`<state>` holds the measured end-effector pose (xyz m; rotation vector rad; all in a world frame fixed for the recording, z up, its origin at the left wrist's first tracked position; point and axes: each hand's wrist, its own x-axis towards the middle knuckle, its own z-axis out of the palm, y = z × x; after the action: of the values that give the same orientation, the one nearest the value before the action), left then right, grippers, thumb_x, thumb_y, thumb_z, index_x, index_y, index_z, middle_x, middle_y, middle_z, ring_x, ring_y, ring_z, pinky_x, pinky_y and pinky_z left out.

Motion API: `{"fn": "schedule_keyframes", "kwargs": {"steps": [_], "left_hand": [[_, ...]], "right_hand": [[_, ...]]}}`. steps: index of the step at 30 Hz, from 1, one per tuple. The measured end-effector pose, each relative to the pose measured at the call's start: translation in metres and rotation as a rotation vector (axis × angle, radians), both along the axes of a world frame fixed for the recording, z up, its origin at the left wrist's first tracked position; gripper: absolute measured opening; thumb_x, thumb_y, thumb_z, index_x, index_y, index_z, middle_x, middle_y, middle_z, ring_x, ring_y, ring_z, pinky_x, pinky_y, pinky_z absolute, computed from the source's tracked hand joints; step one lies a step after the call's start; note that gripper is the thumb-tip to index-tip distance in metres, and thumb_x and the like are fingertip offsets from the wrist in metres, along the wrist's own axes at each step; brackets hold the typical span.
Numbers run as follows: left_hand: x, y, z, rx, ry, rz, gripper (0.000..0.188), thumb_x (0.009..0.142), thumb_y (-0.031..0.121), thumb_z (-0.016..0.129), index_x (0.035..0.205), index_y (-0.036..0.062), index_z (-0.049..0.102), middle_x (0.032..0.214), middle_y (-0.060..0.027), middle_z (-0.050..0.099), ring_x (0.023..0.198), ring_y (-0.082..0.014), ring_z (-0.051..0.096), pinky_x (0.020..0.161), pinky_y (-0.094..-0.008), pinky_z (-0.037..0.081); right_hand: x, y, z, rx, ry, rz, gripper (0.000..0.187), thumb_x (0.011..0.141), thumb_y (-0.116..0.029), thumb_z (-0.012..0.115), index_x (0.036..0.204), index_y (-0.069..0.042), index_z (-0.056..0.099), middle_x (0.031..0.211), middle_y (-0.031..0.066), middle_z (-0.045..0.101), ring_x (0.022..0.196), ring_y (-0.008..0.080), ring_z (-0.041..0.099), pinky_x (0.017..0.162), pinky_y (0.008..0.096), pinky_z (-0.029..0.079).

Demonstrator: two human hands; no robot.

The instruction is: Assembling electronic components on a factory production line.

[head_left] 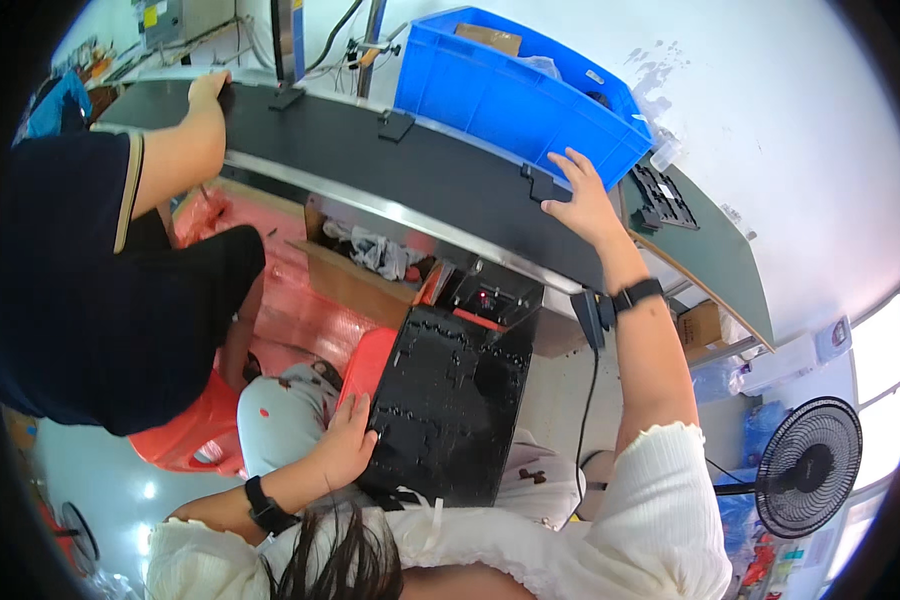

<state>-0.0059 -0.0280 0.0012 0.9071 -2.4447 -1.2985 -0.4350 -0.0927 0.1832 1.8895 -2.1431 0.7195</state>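
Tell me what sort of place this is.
Likely a factory assembly line: spaced-out black parts lie along a long dark belt, a blue crate stands at its far side, and a co-worker sits alongside.

In front of me rises a white wall (760, 110), stained with grey patches, behind the long black table (440, 180) with its shiny metal edge. To my right is a second table (735, 265) with a grey-green top, and farther right bright light fills a window (878, 345). A black fan (808, 467) stands on that side. To my left, a red plastic stool (185, 435) sits on the pale, glossy floor (100, 470), which reflects white spots of light.
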Motion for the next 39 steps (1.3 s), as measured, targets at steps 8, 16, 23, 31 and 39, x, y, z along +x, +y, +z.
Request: {"fn": "schedule_keyframes", "kwargs": {"steps": [8,16,23,31,39], "left_hand": [[-0.069,-0.111,0.143,-0.569,0.196,-0.178,0.051,0.086,0.014,0.059,0.132,-0.0007,0.042,0.135,-0.0239,0.039,0.126,-0.0393,0.038,0.104,-0.0421,0.033],[-0.251,-0.271,0.133,-1.038,-0.027,0.066,0.059,0.089,0.04,0.052,0.139,0.0109,0.037,0.147,-0.0191,0.026,0.136,-0.0346,0.026,0.107,-0.0475,0.028],[-0.311,-0.309,0.11,-0.836,-0.268,-0.203,0.067,0.083,0.062,0.049,0.14,0.0278,0.039,0.145,-0.0087,0.034,0.135,-0.0285,0.03,0.108,-0.0496,0.027],[-0.218,-0.158,0.122,-0.871,0.362,-0.359,0.056,0.068,0.036,0.076,0.115,0.0074,0.061,0.108,-0.0141,0.053,0.105,-0.0326,0.048,0.092,-0.0396,0.041],[-0.113,-0.069,0.054,-0.754,0.122,-0.454,0.061,0.068,0.038,0.076,0.119,0.0098,0.057,0.121,-0.0162,0.047,0.112,-0.0357,0.045,0.095,-0.0462,0.037]], "right_hand": [[-0.077,-0.028,-0.006,0.732,-0.073,-0.288,0.058,0.06,-0.016,0.077,0.115,-0.006,0.061,0.115,0.0219,0.058,0.112,0.0354,0.053,0.095,0.0383,0.043],[0.03,0.073,-0.005,-0.089,-0.602,-0.078,0.031,0.076,-0.012,0.068,0.103,0.002,0.06,0.092,0.0132,0.062,0.081,0.0239,0.062,0.071,0.034,0.049],[0.134,0.151,-0.1,0.288,-1.192,-0.259,0.044,0.074,-0.012,0.074,0.113,-0.002,0.058,0.096,0.0073,0.063,0.08,0.0149,0.06,0.06,0.0303,0.051],[0.153,0.189,-0.163,0.054,-0.045,-0.073,0.044,0.077,-0.034,0.069,0.115,-0.013,0.062,0.125,0.0082,0.052,0.121,0.027,0.045,0.093,0.0439,0.039],[0.159,0.191,-0.176,0.097,-0.078,0.113,0.038,0.085,-0.025,0.06,0.119,-0.008,0.058,0.128,0.0109,0.052,0.127,0.0294,0.04,0.106,0.0513,0.029]]}}
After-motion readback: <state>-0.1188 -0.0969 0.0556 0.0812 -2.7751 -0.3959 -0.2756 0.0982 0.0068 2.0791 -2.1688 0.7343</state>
